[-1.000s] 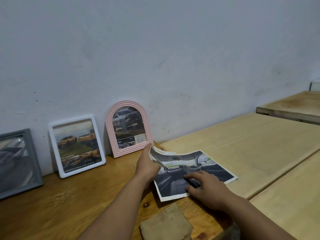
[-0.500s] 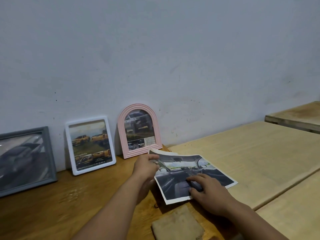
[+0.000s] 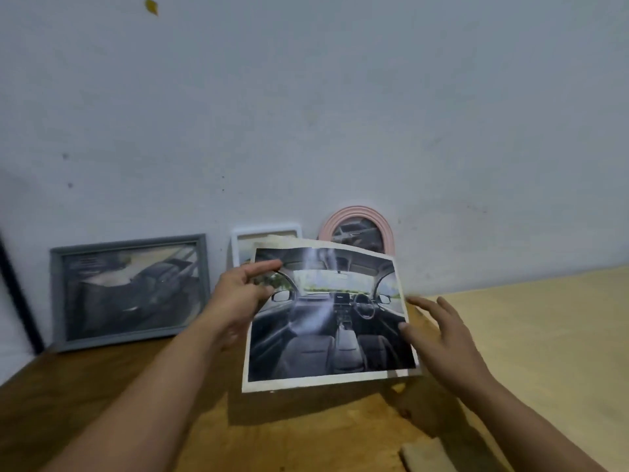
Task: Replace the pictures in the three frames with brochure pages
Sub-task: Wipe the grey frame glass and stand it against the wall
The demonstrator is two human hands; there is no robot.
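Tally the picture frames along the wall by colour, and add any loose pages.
Grey frame: 1
White frame: 1, partly hidden
Pink arched frame: 1, partly hidden
Loose page, held by the left hand: 1
Total: 4

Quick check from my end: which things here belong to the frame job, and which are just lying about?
Job:
- brochure page, pinched by left hand
- right hand, open at its right edge
- grey frame
- white frame
- pink arched frame

Lying about:
- brown block at the near edge
- wooden tabletops
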